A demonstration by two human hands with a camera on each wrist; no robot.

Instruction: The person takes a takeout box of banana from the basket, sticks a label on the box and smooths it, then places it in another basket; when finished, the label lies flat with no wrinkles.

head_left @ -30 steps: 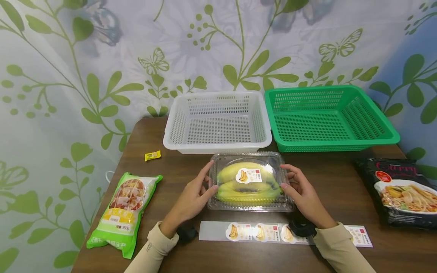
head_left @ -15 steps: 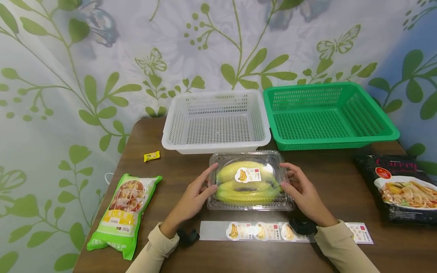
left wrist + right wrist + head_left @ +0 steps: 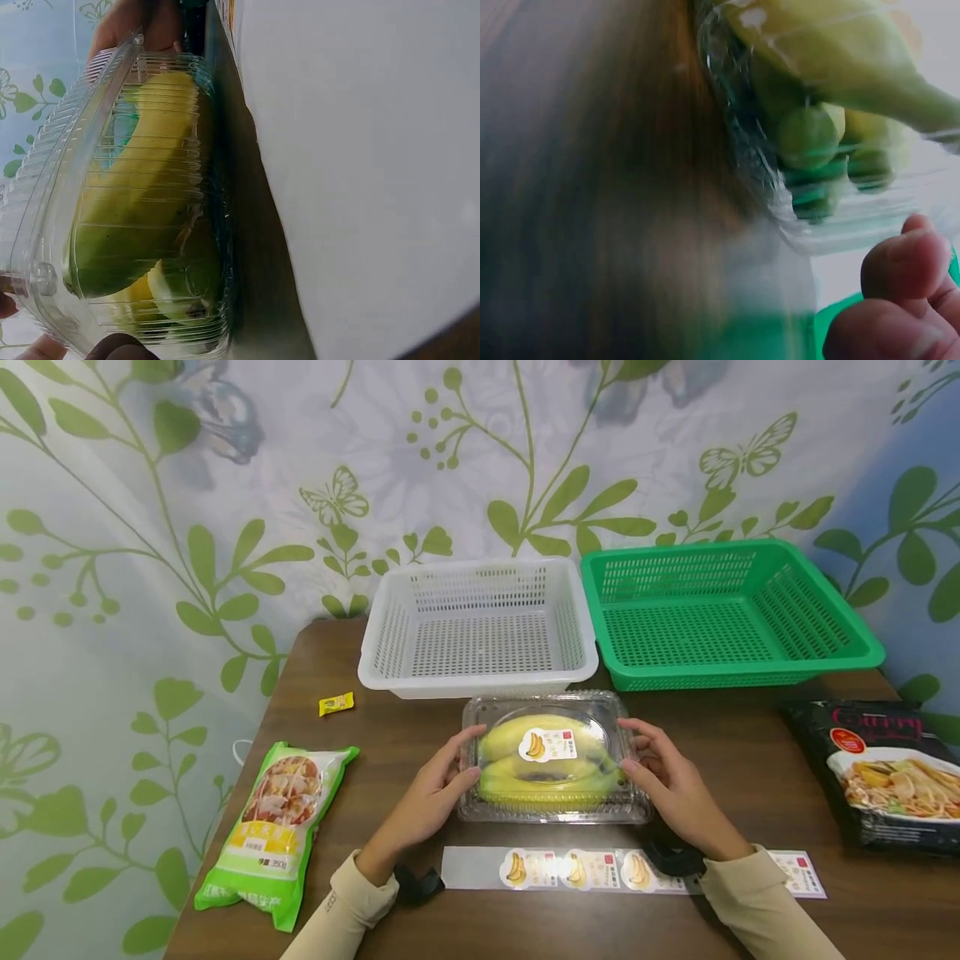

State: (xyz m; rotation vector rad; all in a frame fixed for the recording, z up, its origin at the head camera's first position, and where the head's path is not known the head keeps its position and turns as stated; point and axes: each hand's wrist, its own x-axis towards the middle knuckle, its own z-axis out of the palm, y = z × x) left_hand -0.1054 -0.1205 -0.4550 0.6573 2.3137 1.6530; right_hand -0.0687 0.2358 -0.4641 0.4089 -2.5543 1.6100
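Note:
A clear plastic clamshell box (image 3: pixel 555 816) stands near the middle of the table, its lid down. Inside lie yellow-green bananas (image 3: pixel 139 184), and a banana sticker (image 3: pixel 550 746) is on the lid. My left hand (image 3: pixel 429 789) grips the box's left side between thumb and fingers. On the opposite side my right hand (image 3: pixel 675 787) holds it the same way, thumb at the near right part of the rim. In the right wrist view, curled fingertips (image 3: pixel 907 266) show beside the box's end. Just below the box lies a strip of banana stickers (image 3: pixel 472 868), partly hidden by the right wrist.
Behind the box stand a white basket (image 3: pixel 480 683) and a green basket (image 3: pixel 735 678), side by side. A green food bag (image 3: pixel 273 835) and a small yellow packet (image 3: pixel 336 703) lie at left. A black curry noodle bag (image 3: pixel 885 777) lies at the right.
Both hands keep their hold on the box, which stays in place. The whole head view has shifted slightly.

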